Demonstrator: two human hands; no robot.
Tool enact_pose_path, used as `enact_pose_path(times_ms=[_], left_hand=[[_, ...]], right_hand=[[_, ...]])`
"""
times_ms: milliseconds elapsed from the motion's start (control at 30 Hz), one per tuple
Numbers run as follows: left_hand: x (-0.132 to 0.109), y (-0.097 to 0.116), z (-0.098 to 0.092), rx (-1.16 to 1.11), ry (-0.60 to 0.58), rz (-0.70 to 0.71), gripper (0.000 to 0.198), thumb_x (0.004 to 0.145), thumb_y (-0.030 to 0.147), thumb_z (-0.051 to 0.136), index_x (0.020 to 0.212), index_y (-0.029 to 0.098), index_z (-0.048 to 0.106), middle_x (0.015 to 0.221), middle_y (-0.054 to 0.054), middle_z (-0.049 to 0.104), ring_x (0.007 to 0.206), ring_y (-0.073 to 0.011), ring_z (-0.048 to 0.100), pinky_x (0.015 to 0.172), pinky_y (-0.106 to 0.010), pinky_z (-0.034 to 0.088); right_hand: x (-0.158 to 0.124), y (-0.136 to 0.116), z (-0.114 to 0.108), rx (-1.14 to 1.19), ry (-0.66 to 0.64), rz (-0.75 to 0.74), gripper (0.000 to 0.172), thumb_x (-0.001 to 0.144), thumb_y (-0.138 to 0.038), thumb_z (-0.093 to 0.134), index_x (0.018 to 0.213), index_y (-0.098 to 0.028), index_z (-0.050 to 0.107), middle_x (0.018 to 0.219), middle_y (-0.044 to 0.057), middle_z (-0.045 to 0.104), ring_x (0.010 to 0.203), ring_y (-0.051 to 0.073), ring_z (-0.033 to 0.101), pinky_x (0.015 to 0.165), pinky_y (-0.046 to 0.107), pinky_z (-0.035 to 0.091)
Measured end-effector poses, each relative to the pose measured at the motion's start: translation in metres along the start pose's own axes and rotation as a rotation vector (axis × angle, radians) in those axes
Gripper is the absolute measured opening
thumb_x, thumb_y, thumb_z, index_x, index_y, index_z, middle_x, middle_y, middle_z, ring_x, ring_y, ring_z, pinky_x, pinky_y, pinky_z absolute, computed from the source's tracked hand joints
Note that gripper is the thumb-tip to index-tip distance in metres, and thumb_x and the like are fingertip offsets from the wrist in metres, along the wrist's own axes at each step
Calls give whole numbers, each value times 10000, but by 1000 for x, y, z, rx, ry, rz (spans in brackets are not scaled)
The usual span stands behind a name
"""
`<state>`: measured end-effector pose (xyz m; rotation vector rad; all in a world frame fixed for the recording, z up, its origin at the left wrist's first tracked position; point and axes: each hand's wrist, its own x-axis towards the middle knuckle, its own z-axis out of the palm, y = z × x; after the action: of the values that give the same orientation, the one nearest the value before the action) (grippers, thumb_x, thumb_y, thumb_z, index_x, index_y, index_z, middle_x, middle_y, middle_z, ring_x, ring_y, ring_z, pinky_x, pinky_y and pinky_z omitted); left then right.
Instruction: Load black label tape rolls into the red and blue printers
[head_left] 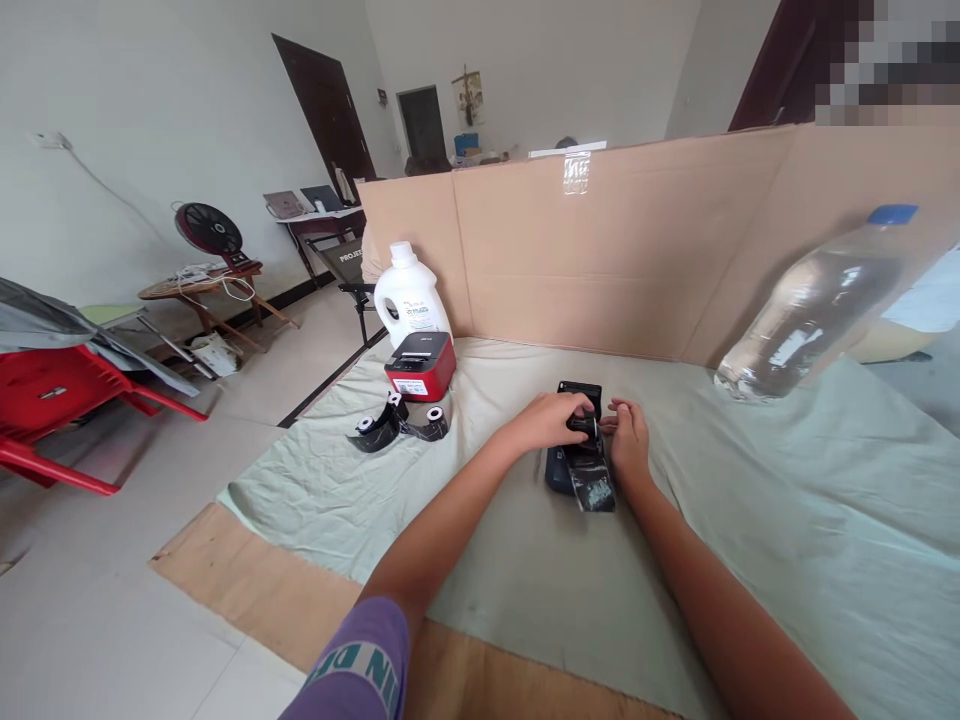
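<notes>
On the cloth in front of me lies a small dark portable printer [559, 472], its black lid [580, 389] raised at the far side. My left hand [553, 420] is closed around a small black roll of paper [583, 424] at the printer's opening. From that roll a glossy black strip [595, 487] runs toward me over the printer's front edge. Close by on the right side is my right hand [628, 440], its fingers loosely bent and apart. Whether its fingertips touch the roll or the printer, I cannot tell.
Left on the cloth [510, 570] are a red and black box-shaped printer [421, 367], several black paper rolls [435, 418] and a white jug [411, 295]. A cardboard screen [585, 265] stands behind. At right leans a large clear bottle [817, 305] with a blue cap.
</notes>
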<state>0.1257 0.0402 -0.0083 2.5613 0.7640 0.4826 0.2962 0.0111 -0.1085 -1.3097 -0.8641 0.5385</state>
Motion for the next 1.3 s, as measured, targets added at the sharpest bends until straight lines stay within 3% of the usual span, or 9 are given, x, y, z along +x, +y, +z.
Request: enact_pose_path(times_ms=[167,300,467,567,733,933,1033,1133,1300], left_hand=[[-40,5,-42,-224,221,32,333,835,309,658,1145,189,657,1050,-52,667,816,-139,598,734,-247,476],[-117,-16,-73,-168,365,-145,327,827,375,680,1112,213,682,1023,-45,661,767,-132,580,730,-257,486],[-228,-79,-75,-202,664,-530,374,783,398,700,1090,189,652,898,-42,666,708,-145,583,655,-273,492],[-265,-103,-66,-248,822,-619,387,766,397,697,1086,192,625,1035,-60,678,788,-151,625,637,-250,485],[-273,-110,-56,-259,873,-672,393,762,379,689,1097,191,608,1035,-48,687,799,-139,640,639,-227,476],[-272,-119,-48,-77,721,-694,346,784,370,652,1083,198,651,1031,-47,692,779,-152,615,676,-251,485],[-274,-122,-47,-32,699,-721,338,782,361,650,1079,198,663,987,-40,702,739,-153,607,723,-275,494],[-276,-119,-48,10,722,-707,323,784,344,651,1075,204,673,1004,-38,697,722,-145,596,753,-283,491],[-279,-114,-51,67,866,-761,342,785,361,660,1089,205,680,980,-39,688,690,-138,591,719,-277,485]], right_hand=[[0,-7,0,65,19,82,376,834,-570,496,947,-220,573,939,22,614,633,124,589,564,272,470],[-1,-10,2,65,19,63,377,831,-571,499,916,-211,577,906,19,615,619,128,583,574,285,464],[1,-11,3,68,23,78,377,822,-563,497,906,-203,571,879,7,603,591,111,567,562,273,452],[3,-10,3,59,18,82,328,832,-511,511,897,-195,573,869,11,605,590,108,574,560,266,445],[2,-9,1,66,2,71,255,854,-427,492,897,-188,572,866,14,597,578,111,578,571,285,461],[1,-13,1,52,-9,69,264,841,-432,493,882,-187,581,854,12,603,578,107,579,566,277,449],[1,-13,1,41,-15,67,260,837,-429,497,877,-188,589,850,12,608,579,108,577,565,272,449],[1,-12,1,30,-16,61,247,840,-413,493,877,-190,593,849,16,611,582,113,580,570,275,457],[2,-11,1,21,-26,54,250,846,-415,481,879,-193,593,850,20,616,582,113,577,579,276,455]])
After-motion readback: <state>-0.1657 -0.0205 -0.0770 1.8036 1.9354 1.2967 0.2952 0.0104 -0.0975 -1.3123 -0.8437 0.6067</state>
